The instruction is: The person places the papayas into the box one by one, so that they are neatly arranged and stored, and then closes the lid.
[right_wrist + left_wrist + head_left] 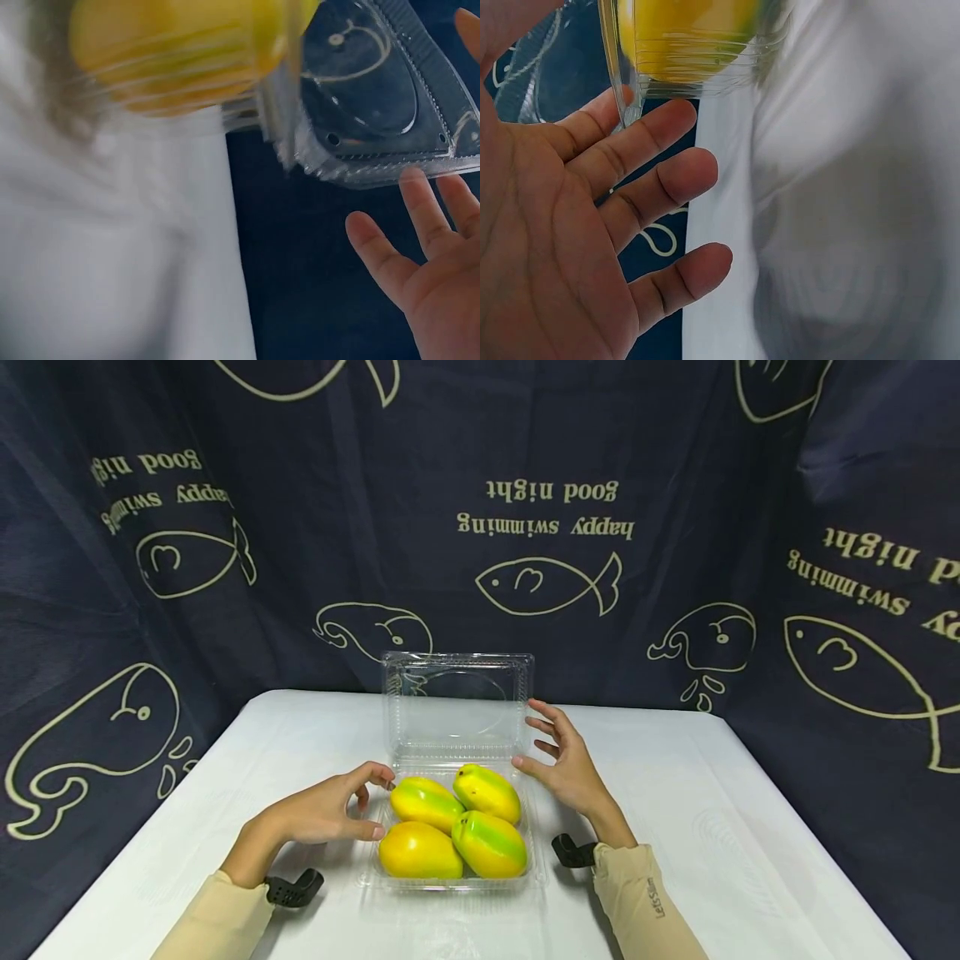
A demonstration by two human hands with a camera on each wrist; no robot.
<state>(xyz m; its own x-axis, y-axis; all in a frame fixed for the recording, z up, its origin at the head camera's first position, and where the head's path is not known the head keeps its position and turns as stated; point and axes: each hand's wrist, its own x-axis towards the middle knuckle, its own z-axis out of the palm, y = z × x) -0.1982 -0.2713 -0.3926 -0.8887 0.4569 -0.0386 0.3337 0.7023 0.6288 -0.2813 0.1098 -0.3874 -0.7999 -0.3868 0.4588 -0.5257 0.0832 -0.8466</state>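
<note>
A clear plastic clamshell box (465,885) sits on the white table with its lid (450,722) raised upright at the back. Several yellow-green mangoes (426,803) fill its base in two rows. My left hand (318,812) is at the box's left side, thumb and index fingertip right at the rim; the left wrist view shows its other fingers (682,176) loosely spread below the base. Beside the lid's right edge is my right hand (568,772), its fingers spread and relaxed. In the right wrist view, fingertips (412,176) overlap the lid's edge.
The white table (675,793) reaches back to a dark blue curtain (360,527) printed with fish, whales and lettering. A black wrist strap (296,889) is on each wrist, next to the beige sleeves (225,918).
</note>
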